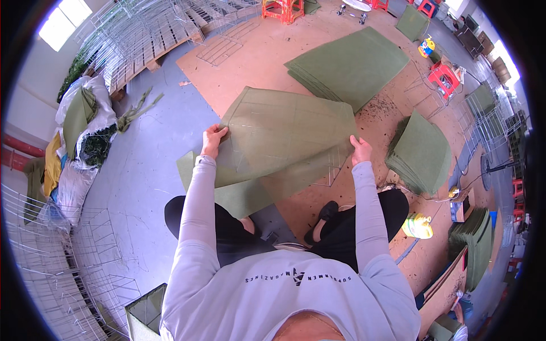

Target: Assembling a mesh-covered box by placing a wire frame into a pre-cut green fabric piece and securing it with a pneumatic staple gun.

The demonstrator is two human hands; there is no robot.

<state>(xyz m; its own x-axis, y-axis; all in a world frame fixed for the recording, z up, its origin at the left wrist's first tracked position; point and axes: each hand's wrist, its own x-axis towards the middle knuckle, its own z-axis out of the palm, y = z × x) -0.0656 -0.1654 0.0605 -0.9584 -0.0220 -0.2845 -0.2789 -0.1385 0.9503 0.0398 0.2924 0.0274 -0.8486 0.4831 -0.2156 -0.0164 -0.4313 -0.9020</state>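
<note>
green sheet [290, 119] is stretching betw. both hands at the centre of the frame, its upper edge lifting & its body sagging a bit. left hand [212, 142] is pinching the left edge, thumb lying on top, the other fingers mostly hiding behind; right hand [360, 151] is gripping the right edge likewise, thumb up top. both are closing on the mesh w/ no visible gap, tho the hidden fingertips i can't tell.

below the sheet, thin wire bars [334, 170] are showing thru & poking out right of centre. more green material [242, 199] is hanging or lying just under, lower left of centre; can't tell if it's a fold or a separate pc.

re progress: this pc is being held up & spread, not yet lying flat or fixed to anything, so handling it looks (my guess) only partly done. plenty is apparently remaining: one flat stack [352, 62] is sitting upper centre-right, another [421, 150] right of centre, a third [480, 241] standing lower right. bare wire frames [136, 34] are piling upper left, others [42, 250] lower left. one boxy frame w/ green sides [136, 324] is standing bottom left, maybe a finished one, but can't confirm.
</note>
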